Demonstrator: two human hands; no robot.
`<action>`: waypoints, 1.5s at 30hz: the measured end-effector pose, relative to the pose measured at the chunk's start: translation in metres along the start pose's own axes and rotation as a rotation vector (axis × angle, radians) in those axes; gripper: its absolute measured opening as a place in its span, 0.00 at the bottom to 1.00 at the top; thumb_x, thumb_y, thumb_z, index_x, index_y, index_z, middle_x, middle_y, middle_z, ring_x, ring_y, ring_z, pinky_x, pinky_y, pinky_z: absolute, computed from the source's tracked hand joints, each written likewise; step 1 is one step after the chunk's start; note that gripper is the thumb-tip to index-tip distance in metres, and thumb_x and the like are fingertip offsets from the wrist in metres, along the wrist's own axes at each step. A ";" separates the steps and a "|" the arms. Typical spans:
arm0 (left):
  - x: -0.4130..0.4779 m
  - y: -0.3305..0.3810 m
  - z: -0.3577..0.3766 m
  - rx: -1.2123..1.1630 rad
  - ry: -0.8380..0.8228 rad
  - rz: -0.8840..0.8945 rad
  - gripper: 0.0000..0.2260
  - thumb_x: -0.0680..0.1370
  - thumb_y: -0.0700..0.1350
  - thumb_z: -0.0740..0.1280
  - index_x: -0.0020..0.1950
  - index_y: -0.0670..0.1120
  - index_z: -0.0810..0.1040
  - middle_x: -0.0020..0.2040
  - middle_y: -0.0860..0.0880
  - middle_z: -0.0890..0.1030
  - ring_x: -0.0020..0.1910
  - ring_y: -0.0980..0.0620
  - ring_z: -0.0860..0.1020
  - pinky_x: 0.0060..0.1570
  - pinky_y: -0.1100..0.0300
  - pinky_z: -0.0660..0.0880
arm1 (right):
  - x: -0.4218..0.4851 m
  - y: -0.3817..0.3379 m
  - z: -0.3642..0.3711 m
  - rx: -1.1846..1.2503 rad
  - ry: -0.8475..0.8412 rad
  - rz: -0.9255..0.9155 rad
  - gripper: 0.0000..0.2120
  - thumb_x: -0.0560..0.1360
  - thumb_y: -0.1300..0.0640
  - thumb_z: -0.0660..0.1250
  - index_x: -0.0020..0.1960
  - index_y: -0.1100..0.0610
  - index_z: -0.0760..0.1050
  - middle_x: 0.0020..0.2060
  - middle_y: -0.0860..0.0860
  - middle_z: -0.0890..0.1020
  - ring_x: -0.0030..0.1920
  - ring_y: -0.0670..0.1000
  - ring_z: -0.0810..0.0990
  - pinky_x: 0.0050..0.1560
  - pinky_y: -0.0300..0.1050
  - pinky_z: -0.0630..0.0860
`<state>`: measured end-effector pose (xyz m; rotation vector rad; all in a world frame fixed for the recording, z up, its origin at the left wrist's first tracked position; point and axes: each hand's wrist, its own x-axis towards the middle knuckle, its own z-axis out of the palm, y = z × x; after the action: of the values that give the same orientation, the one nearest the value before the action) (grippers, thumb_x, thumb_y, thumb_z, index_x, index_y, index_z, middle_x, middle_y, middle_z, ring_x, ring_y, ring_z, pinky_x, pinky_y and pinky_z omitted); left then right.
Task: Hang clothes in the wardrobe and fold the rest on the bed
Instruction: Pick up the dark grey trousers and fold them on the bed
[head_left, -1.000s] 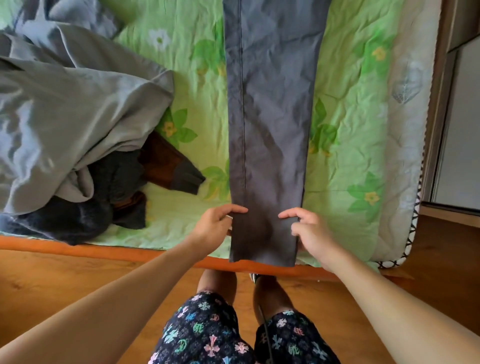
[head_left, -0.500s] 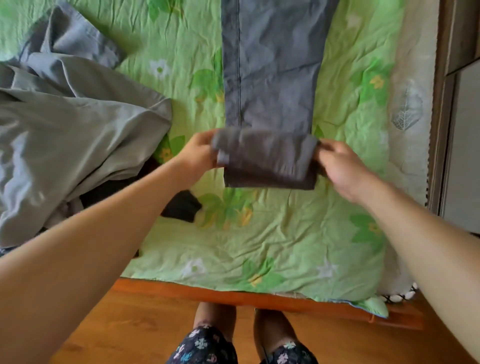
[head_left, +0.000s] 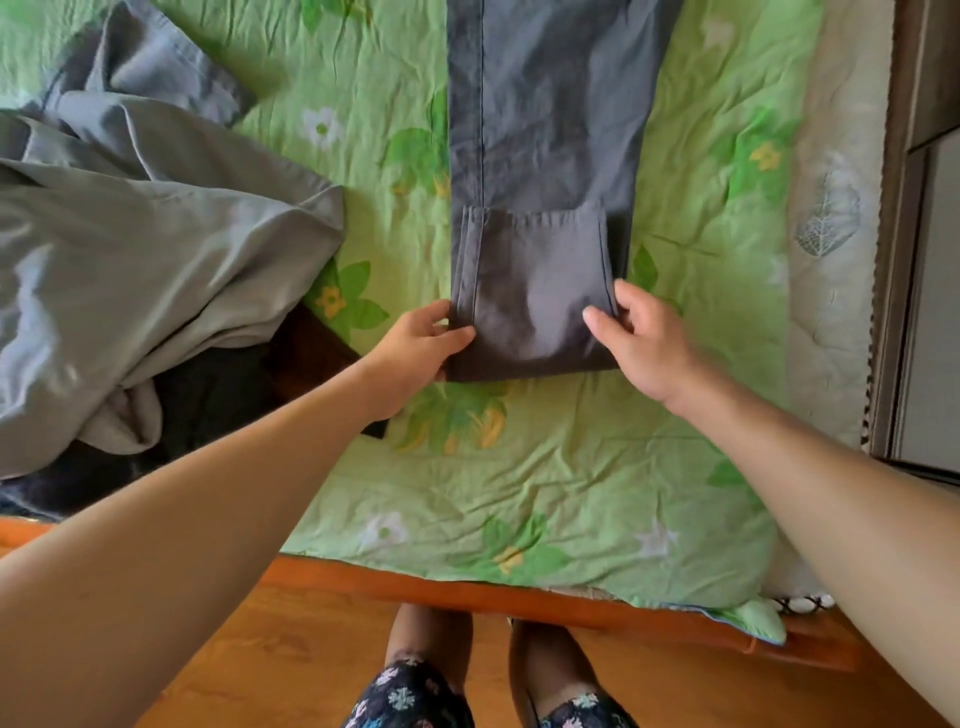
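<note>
Our left grip (head_left: 421, 343) and right grip (head_left: 641, 348) pinch the folded end of the long dark-grey cotton trousers (head_left: 545, 130), and if we release unevenly that fold could skew.

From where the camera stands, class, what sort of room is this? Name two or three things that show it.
Most likely a home bedroom: a bed with a green floral quilt, half-folded trousers on it beside a heap of clothes, and what looks like a wardrobe door at the right edge.
</note>
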<state>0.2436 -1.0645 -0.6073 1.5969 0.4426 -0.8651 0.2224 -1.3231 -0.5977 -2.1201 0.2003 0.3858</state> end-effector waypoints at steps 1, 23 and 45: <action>-0.001 0.002 0.000 -0.004 0.006 0.018 0.09 0.82 0.39 0.65 0.62 0.47 0.78 0.51 0.43 0.83 0.51 0.44 0.82 0.59 0.40 0.76 | 0.001 -0.003 0.002 -0.008 0.043 -0.039 0.18 0.77 0.47 0.63 0.45 0.63 0.69 0.36 0.56 0.77 0.36 0.53 0.74 0.42 0.52 0.69; -0.056 -0.071 0.011 0.170 0.141 -0.033 0.09 0.80 0.45 0.70 0.59 0.49 0.77 0.50 0.52 0.85 0.47 0.56 0.84 0.47 0.57 0.82 | -0.079 0.036 0.057 0.617 -0.113 0.734 0.22 0.76 0.60 0.72 0.69 0.58 0.74 0.58 0.51 0.83 0.60 0.54 0.78 0.56 0.47 0.74; 0.088 0.003 0.013 1.470 0.195 0.566 0.31 0.82 0.62 0.49 0.82 0.57 0.43 0.82 0.42 0.41 0.81 0.43 0.42 0.78 0.41 0.49 | 0.087 0.029 0.026 -0.996 -0.044 -0.101 0.36 0.79 0.33 0.53 0.82 0.46 0.51 0.82 0.56 0.51 0.81 0.61 0.48 0.76 0.70 0.48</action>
<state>0.2995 -1.0940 -0.6708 2.9249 -0.7195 -0.5376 0.2904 -1.3168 -0.6640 -3.0739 -0.1724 0.5393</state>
